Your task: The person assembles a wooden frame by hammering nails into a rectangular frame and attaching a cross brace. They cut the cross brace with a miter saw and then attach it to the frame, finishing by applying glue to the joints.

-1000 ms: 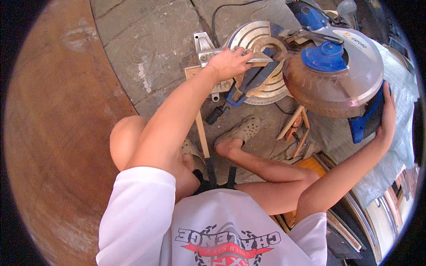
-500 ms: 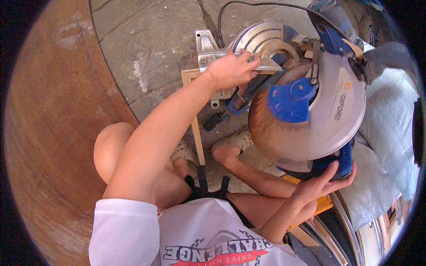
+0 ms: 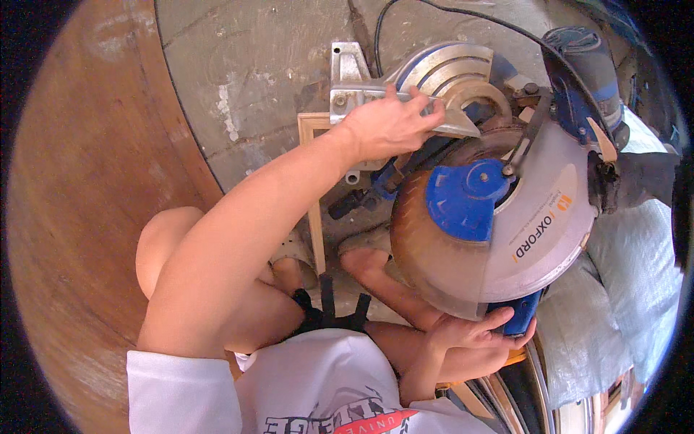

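Observation:
A miter saw with a large toothed disc blade [image 3: 416, 239] behind a clear guard and a grey blade cover [image 3: 538, 217] stands in front of me. My left hand [image 3: 394, 124] reaches across to its metal fence [image 3: 354, 94], fingers curled over the top edge. Beneath that hand and forearm runs a light wooden frame [image 3: 315, 239], one corner showing beside the fence; the hand hides part of it. My right hand [image 3: 473, 333] grips the saw's blue handle [image 3: 522, 317] at lower right, thumb on the near side and fingers around it.
A curved brown wooden panel [image 3: 94, 217] fills the left side. A black power cord [image 3: 463, 10] loops over the grey stone floor [image 3: 238, 65]. Pale plastic sheeting [image 3: 629, 275] lies at right, above several long strips [image 3: 535, 383]. My bent legs and feet are close below the saw.
The saw head has swung toward me and to the left, with my right hand still on its handle. My left hand stays at the fence. The view has shifted slightly.

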A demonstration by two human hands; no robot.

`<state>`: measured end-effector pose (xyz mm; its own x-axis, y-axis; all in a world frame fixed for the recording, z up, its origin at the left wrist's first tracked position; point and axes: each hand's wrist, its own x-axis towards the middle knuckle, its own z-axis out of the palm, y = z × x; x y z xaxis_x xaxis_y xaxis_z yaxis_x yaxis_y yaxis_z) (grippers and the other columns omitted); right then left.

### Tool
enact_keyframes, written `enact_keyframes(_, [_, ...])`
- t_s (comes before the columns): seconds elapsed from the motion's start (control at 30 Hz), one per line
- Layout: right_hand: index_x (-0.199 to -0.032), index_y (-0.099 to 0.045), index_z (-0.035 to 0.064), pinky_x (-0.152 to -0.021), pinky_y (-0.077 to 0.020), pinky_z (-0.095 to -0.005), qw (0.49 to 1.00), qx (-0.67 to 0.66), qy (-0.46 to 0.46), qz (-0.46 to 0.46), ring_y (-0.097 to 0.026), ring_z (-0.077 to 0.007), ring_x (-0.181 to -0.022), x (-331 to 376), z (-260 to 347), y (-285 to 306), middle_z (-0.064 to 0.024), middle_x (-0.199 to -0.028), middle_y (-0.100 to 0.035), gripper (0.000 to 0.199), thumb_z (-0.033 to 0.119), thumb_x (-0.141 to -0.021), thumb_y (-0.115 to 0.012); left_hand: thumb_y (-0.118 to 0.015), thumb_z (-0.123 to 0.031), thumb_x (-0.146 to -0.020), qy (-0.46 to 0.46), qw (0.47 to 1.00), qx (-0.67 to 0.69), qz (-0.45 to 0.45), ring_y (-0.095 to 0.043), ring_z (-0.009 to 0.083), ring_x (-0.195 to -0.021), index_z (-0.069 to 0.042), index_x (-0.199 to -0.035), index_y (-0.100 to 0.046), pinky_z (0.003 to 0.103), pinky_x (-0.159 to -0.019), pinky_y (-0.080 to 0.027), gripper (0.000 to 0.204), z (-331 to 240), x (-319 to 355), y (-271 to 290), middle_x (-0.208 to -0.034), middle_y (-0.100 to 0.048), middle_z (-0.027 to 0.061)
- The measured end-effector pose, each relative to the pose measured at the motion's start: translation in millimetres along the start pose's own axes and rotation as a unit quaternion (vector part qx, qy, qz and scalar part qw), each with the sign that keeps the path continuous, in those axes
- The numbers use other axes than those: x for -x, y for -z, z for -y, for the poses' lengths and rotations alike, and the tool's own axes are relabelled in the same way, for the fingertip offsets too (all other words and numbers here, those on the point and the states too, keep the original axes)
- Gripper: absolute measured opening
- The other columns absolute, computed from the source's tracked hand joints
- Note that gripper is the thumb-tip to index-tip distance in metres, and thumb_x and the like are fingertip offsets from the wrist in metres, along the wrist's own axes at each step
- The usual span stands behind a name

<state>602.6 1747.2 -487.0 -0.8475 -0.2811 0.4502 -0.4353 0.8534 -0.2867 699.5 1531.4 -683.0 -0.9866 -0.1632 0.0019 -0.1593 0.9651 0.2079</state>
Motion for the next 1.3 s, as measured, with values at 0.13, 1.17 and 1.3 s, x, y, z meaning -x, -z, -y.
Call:
enact_keyframes(0.13, [-0.126,-0.055,-0.0117,-0.09,-0.0503,-0.0445,1.0,0.013,0.016,-0.022,-0.063,-0.0335,-0.103,1,-5,1,-0.0277,-0.112,-0.062,0.064,0.047,-0.099,-0.059,-0.061,-0.024,-0.085,-0.003,1.0,0.009,0.015,-0.057,0.0347,-0.116,-0.008,-0.097,-0.077,0.052,-0.083,-0.062,0.025,-1,0,0,-0.14,-0.047,0.013])
enact_keyframes(1.17, [-0.145,-0.052,0.0078,-0.112,-0.0388,-0.0425,0.974,-0.196,-0.078,0.078,-0.05,-0.0319,-0.13,-119,13,16,-0.0156,-0.145,-0.051,0.056,0.033,-0.098,-0.066,-0.061,-0.024,-0.09,0.019,0.999,-0.028,0.036,-0.059,0.0391,-0.11,-0.009,-0.117,-0.071,0.053,-0.076,-0.061,0.032,-11,-5,0,-0.123,-0.048,0.0124])
enact_keyframes(1.3, [-0.146,-0.052,0.0032,-0.112,-0.0397,-0.0401,0.926,-0.28,-0.179,0.176,-0.055,-0.0269,-0.128,-232,9,9,-0.0122,-0.142,-0.057,0.06,0.031,-0.095,-0.068,-0.055,-0.023,-0.095,0.031,0.998,-0.026,0.038,-0.058,0.0375,-0.111,-0.02,-0.135,-0.062,0.051,-0.078,-0.06,0.041,-13,-4,4,-0.125,-0.047,0.0115])
